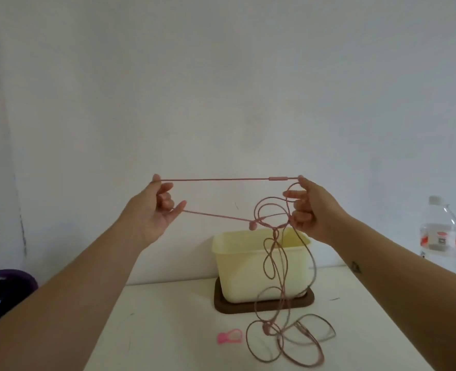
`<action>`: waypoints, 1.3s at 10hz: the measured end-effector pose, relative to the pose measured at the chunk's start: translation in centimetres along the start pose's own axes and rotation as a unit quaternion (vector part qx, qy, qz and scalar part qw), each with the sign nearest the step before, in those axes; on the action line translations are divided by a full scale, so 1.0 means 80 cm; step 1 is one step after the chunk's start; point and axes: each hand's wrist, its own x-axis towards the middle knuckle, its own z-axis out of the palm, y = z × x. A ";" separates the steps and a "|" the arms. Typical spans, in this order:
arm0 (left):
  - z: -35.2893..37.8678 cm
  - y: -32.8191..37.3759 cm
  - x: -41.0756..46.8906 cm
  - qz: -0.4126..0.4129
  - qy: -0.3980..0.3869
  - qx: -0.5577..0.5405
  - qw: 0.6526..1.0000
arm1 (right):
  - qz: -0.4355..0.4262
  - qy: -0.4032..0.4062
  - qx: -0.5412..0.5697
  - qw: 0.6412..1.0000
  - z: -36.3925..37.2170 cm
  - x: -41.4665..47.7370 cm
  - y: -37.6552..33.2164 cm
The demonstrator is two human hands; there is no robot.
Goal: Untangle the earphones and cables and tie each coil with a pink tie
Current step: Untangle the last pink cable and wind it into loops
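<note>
Pink earphone cable [213, 180] is stretched taut and level across the middle of the frame between two raised hands, its long axis running left to right. The left hand [157, 207] pinches one end of this span with curled fingers, and a second strand leaves its lower edge and slants down to the right toward an earbud [253, 225]. The right hand [305, 210] pinches the other end, just beside the inline remote [277, 179], with several loose loops caught around its curled fingers. The tangle [273, 253] hangs directly below the right hand, in front of a cream container [237, 266], and trails down into loops [288, 341] lying on the white table [168, 330]. The knot therefore lies nearer the right hand, so the next loosening probably falls there. One pink tie [229, 336] lies unused on the table at lower centre, left of the loops. A clear bottle [439, 231] stands at the right edge.
</note>
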 end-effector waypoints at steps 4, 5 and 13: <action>-0.072 -0.024 0.002 0.345 0.024 0.798 0.494 | -0.025 0.139 -0.011 0.990 -0.059 0.014 -0.001; -0.067 -0.032 0.009 0.162 0.045 0.464 0.870 | 0.098 0.046 0.122 0.987 -0.053 0.004 0.003; -0.160 -0.077 -0.006 -0.178 0.001 0.609 0.773 | 0.011 -0.058 -0.369 0.928 -0.037 -0.016 -0.010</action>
